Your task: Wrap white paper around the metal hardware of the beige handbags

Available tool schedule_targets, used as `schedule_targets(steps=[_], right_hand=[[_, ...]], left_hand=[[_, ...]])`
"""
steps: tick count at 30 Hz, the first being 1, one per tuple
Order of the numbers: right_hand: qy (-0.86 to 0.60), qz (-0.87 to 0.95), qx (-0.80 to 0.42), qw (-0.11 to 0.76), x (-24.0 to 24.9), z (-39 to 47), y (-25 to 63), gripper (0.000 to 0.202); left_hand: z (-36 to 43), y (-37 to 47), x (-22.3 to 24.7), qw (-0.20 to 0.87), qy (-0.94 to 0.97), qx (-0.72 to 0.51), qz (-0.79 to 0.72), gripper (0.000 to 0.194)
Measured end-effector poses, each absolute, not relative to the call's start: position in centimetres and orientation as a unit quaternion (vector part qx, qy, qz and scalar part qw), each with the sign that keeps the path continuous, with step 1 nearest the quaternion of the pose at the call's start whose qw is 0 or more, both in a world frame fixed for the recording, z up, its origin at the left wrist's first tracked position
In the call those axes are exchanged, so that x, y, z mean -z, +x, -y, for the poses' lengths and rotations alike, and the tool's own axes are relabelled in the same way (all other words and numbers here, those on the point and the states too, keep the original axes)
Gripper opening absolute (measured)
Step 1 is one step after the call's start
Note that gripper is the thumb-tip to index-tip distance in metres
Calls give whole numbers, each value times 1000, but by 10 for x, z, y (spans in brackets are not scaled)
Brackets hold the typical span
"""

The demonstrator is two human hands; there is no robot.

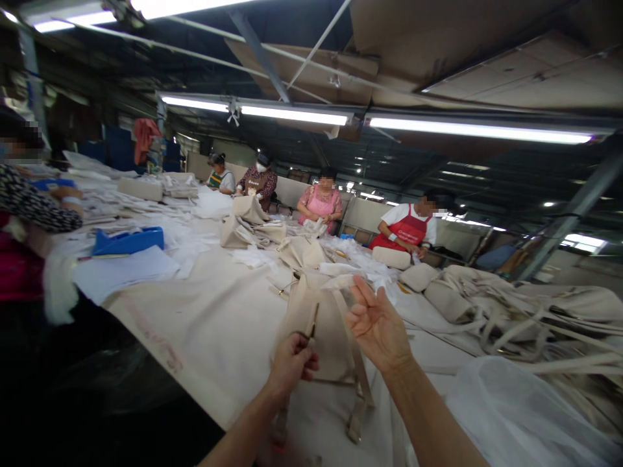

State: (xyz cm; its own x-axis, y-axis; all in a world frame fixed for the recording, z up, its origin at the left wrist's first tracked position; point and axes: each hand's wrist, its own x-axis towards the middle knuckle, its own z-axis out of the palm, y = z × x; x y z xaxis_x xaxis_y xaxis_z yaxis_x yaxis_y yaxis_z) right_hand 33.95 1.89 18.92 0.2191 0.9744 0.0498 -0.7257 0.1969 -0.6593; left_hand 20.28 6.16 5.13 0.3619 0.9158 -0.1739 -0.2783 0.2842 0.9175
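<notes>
A beige bag [331, 350] with straps and metal fittings lies on the cloth-covered table in front of me. My left hand [294, 363] is closed over its left side, gripping a slim brass-coloured piece [315, 319] with a dark part near my fingers; its exact kind is unclear. Palm turned up, my right hand [379, 327] is raised over the bag's right edge. Two of its fingers stretch out and the others curl loosely, with nothing visible held. Just beyond its fingertips is a strip of white wrapping [338, 281]. One strap end [356, 421] hangs toward me.
Beige bags [250, 220] are heaped ahead, and tangled straps and bags [525, 311] pile up at right. Clear plastic [516, 408] lies near my right arm. A blue holder [129, 240] sits on white sheets at left. Several co-workers stand around the table.
</notes>
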Motion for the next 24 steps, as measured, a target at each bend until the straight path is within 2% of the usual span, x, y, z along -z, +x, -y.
schedule_targets(steps=[6, 11, 15, 19, 22, 24], right_hand=[[-248, 233, -581, 739, -175, -19, 337, 24], [-248, 200, -598, 736, -168, -26, 332, 24], [-247, 212, -606, 726, -152, -34, 322, 25], [-269, 242, -601, 713, -140, -28, 317, 30], [-334, 332, -564, 678, -146, -10, 346, 38], [-467, 427, -459, 623, -152, 11, 387, 39]], left_hand=[[-55, 200, -67, 744, 378, -438, -334, 37], [-60, 204, -82, 706, 398, -493, -316, 49], [-71, 212, -82, 665, 403, -530, -338, 35], [-77, 210, -66, 670, 367, -519, -383, 20], [-77, 205, -51, 677, 376, -503, -383, 28], [-76, 202, -44, 687, 371, -500, -374, 36]])
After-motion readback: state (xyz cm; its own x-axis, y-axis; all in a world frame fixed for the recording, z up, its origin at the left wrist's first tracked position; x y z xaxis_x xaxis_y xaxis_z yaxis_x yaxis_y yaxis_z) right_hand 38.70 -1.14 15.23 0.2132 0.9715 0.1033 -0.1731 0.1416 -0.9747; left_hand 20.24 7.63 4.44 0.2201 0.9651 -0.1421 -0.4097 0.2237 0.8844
